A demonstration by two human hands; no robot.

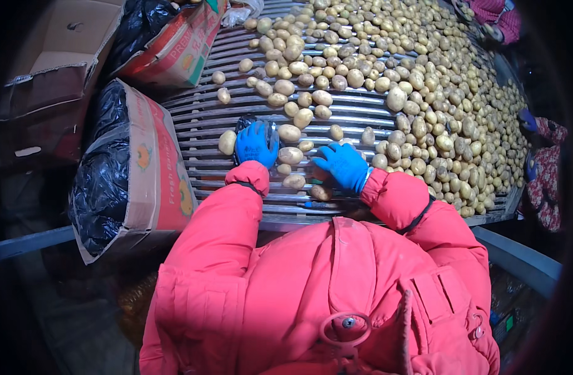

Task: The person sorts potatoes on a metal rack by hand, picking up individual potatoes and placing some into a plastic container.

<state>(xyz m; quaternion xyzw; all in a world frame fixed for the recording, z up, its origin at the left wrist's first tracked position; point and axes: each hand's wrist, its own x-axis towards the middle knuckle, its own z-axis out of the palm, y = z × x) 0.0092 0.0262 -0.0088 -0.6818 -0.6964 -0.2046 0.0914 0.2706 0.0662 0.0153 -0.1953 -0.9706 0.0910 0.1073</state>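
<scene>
My left hand (257,144), in a blue work glove, rests over a dark, shiny object (245,121) whose edges show past the fingers. Most of that object is hidden, so its kind and any grip on it are unclear. A potato (227,142) lies just left of this hand, and another potato (289,133) just right of it. My right hand (343,165), gloved the same way, is low over the roller table (211,161) with its palm down. Potatoes lie partly under it, among them a brownish potato (320,192) near its wrist; its palm is hidden.
A dense spread of potatoes (436,112) covers the right and far side. Cartons lined with black plastic stand left: a near carton (143,159) and a farther carton (174,51). A blue pen-like object (319,205) lies near the front rail. Another person's gloved hand (528,120) is at right.
</scene>
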